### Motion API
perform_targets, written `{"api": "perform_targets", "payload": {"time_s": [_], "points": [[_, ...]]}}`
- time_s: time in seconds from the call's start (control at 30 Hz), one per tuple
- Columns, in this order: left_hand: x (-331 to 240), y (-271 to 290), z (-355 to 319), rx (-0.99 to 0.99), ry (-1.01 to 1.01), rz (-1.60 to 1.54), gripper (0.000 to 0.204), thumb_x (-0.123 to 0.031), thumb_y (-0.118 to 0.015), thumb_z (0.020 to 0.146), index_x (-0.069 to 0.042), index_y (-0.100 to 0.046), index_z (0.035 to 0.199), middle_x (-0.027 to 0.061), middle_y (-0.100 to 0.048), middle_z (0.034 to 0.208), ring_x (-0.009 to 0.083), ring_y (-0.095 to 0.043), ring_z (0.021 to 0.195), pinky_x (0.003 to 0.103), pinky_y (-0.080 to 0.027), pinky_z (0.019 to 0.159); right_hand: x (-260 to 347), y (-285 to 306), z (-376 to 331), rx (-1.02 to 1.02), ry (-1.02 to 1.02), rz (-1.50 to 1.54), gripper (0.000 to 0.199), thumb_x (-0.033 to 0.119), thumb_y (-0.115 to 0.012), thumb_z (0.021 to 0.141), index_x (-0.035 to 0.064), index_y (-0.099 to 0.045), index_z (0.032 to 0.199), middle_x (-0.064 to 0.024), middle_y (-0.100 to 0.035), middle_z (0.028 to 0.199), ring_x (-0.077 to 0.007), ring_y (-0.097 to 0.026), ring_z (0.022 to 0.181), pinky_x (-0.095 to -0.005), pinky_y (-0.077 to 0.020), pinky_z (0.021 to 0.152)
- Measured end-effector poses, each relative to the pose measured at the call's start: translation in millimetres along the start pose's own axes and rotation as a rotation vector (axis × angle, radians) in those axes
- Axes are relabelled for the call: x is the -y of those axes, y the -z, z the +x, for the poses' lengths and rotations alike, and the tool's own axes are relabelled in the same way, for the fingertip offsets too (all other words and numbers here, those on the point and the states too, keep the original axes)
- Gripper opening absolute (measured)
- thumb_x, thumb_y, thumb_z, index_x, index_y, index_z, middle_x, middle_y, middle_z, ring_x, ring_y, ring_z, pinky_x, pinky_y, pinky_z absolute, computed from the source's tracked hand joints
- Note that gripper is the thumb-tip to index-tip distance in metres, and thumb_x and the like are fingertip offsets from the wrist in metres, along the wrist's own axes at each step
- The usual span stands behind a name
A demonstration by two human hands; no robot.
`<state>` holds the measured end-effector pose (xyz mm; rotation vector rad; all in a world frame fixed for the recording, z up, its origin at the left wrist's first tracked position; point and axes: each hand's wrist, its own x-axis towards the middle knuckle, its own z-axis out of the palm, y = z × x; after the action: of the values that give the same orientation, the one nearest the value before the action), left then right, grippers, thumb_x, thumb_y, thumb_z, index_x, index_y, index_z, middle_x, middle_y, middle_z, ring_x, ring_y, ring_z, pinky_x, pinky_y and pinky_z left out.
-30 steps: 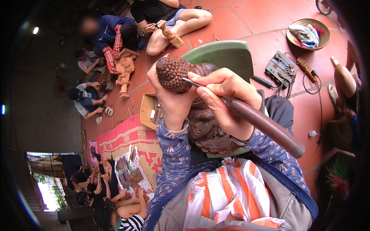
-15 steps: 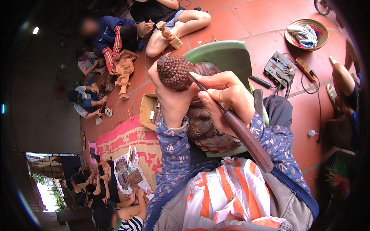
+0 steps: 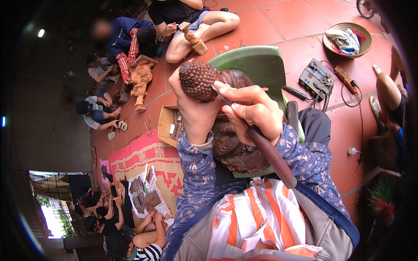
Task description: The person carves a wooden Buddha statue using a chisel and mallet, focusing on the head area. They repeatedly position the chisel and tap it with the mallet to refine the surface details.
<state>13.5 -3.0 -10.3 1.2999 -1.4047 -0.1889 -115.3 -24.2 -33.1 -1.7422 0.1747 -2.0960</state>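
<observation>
We see the right hand point(image 3: 254, 111) closed around a carving chisel point(image 3: 261, 143), fingers wrapped where the thin metal blade meets a thick, smooth, dark wooden handle that slants down past the wrist toward the lap. The blade tip touches the dark wooden statue point(image 3: 217, 108) just above the knuckles, at the edge of its rounded head, which is covered in small knobbly bumps like tight curls. The left hand point(image 3: 196, 111) clasps that head from the side opposite the chisel, thumb up along the bumpy surface, palm pressed to the wood. Below both hands the statue's body widens into ridged, finely grooved carving, glossy brown, resting against the lap. Both forearms wear blue patterned fabric sleeves; under them lies an orange-and-white striped cloth point(image 3: 257, 222). Behind the statue, beyond the hands, stands a green plastic chair point(image 3: 261, 65) with a smooth curved back. To the left of the holding hand sits an open cardboard box point(image 3: 167, 126) of tools on red floor tiles. Farther off, other people sit with pale, unfinished wooden figures point(image 3: 141, 82).
</observation>
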Motion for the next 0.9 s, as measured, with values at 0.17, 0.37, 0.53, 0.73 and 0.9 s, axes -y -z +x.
{"api": "perform_targets", "payload": {"time_s": [0.17, 0.37, 0.53, 0.73, 0.9], "points": [[-0.1, -1.7, -1.4, 0.001, 0.029, -0.032, 0.073, -0.01, -0.081, 0.07, -0.006, -0.035, 0.126, 0.0105, -0.058, 0.105, 0.0182, -0.061, 0.093, 0.033, -0.051, 0.081, -1.2, -4.1, -3.4, -0.018, 0.038, -0.023, 0.014, -0.007, -0.072, 0.072, -0.0047, -0.058, 0.074, -0.0241, -0.065, 0.094, -0.0345, -0.07, 0.087, -0.0397, -0.0583, 0.077], [0.4, -3.4, -2.2, 0.017, 0.03, -0.087, 0.072, -0.009, -0.08, 0.072, -0.006, -0.034, 0.127, 0.0101, -0.058, 0.105, 0.0178, -0.061, 0.092, 0.032, -0.051, 0.08, -0.9, -9.5, -4.8, -0.125, 0.017, 0.001, 0.014, -0.006, -0.073, 0.07, -0.0043, -0.06, 0.075, -0.0251, -0.066, 0.092, -0.0334, -0.07, 0.079, -0.0371, -0.0584, 0.074], [1.8, -0.4, -3.2, 0.008, 0.041, -0.097, 0.074, -0.011, -0.081, 0.071, -0.006, -0.034, 0.128, 0.01, -0.056, 0.107, 0.018, -0.06, 0.095, 0.032, -0.05, 0.082, 8.8, -6.3, 2.5, -0.117, -0.096, 0.111, 0.015, -0.006, -0.074, 0.071, -0.0021, -0.061, 0.077, -0.0249, -0.067, 0.093, -0.0322, -0.07, 0.078, -0.0361, -0.0582, 0.072], [1.8, 1.3, 1.0, 0.01, -0.104, 0.085, 0.079, -0.019, -0.084, 0.068, -0.005, -0.034, 0.127, 0.0113, -0.054, 0.109, 0.0202, -0.059, 0.098, 0.034, -0.049, 0.087, 16.8, 23.8, 24.3, -0.09, -0.383, 0.364, 0.012, -0.004, -0.06, 0.089, -0.0007, -0.048, 0.09, -0.0256, -0.064, 0.1, -0.0352, -0.065, 0.099, -0.0439, -0.0539, 0.089], [-5.4, 4.7, -0.4, 0.061, -0.045, 0.129, 0.086, -0.015, -0.085, 0.065, -0.005, -0.031, 0.132, 0.0146, -0.045, 0.125, 0.0231, -0.051, 0.114, 0.037, -0.043, 0.097, 4.4, 38.3, 30.1, -0.217, -0.712, 0.56, 0.009, 0.0, -0.063, 0.089, -0.0023, -0.054, 0.089, -0.0174, -0.067, 0.096, -0.0184, -0.066, 0.089, -0.0271, -0.055, 0.078]]}}
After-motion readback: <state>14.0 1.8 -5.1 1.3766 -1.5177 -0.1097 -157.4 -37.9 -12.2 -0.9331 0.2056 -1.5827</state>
